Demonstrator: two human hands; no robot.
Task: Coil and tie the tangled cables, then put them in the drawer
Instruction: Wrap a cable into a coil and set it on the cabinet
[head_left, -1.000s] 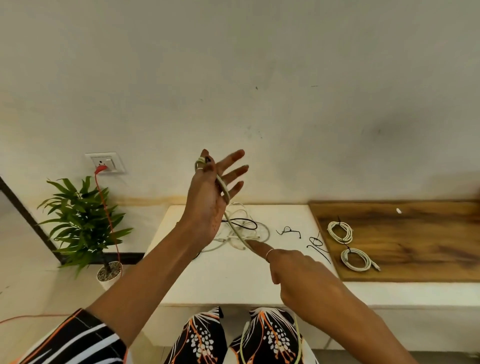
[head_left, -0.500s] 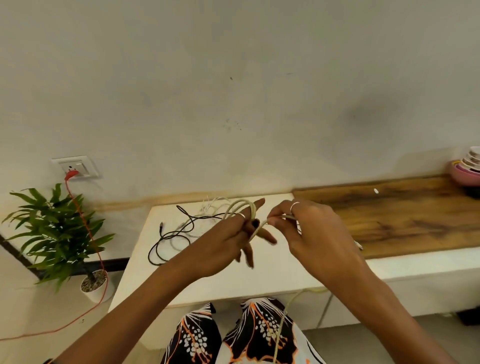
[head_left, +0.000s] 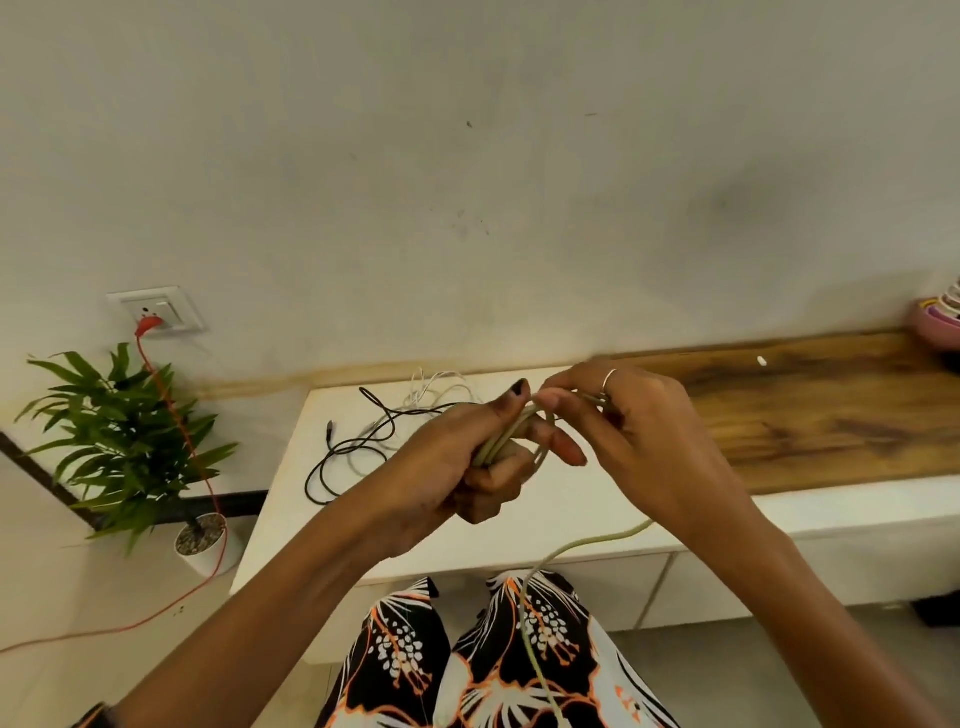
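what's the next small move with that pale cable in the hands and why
Probably lay one more loop onto the coil. The left hand grips a few turns of the pale cable, the right hand pinches the strand at the coil's top, and a long loose tail hangs to the lap, so tying looks premature.

A single head-worn view looks forward and down, close over the hands, facing the wall (head_left: 467, 182).
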